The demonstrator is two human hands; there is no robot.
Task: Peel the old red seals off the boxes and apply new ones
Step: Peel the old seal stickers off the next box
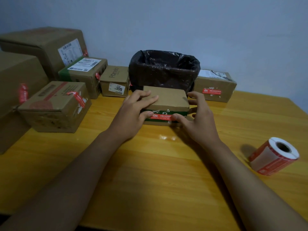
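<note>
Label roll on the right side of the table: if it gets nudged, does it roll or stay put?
The label roll lies on its side, round face against the table, so a sideways nudge would probably send it rolling. Its loose outer wrap looks slightly flattened underneath, which may slow it. The hollow core suggests it is fairly light, so it likely slides easily on the glossy wood.

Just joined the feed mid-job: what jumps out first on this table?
Both hands at the small box in the centre: the left hand lies on its top, and the right hand has its thumb on the red seal on its front face. Behind stands a black-lined bin; a seal roll lies at the right.
</note>
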